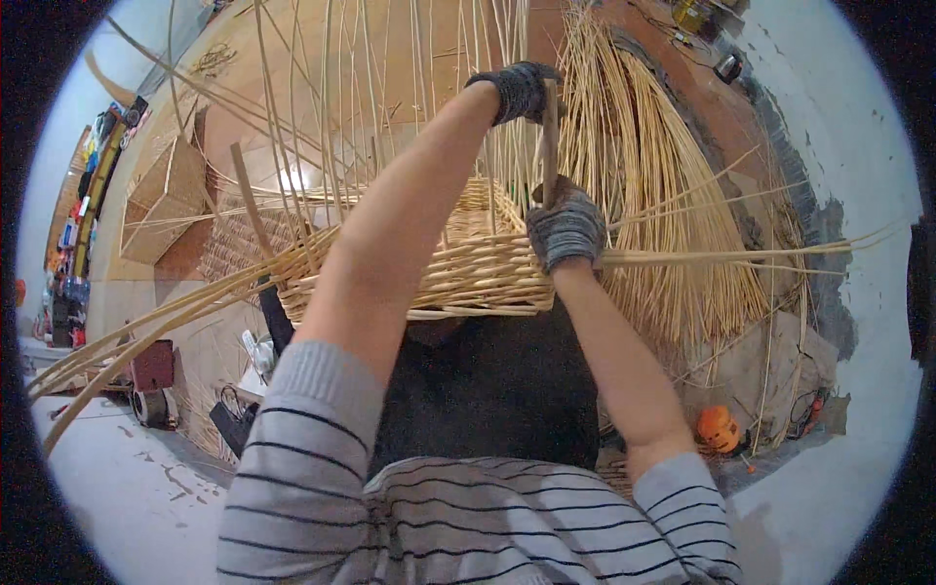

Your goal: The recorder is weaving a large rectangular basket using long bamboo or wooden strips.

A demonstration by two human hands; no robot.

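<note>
A half-woven wicker basket (468, 278) rests on my lap, its upright stakes (341, 117) rising from the rim. My left hand (519, 90), in a dark grey glove, is raised above the basket and closed around the top of a thin wooden stick (549, 146) that stands nearly upright. My right hand (566, 229), in a lighter grey glove, grips the basket's near right corner where the stick's lower end meets the weave. Long loose willow rods (721, 256) stick out sideways from the rim on both sides.
A large bundle of pale willow rods (663, 195) leans at the right. A finished square basket (161, 200) sits at the left by a wooden floor. An orange object (719, 427) lies low right. Tools and clutter line the left wall.
</note>
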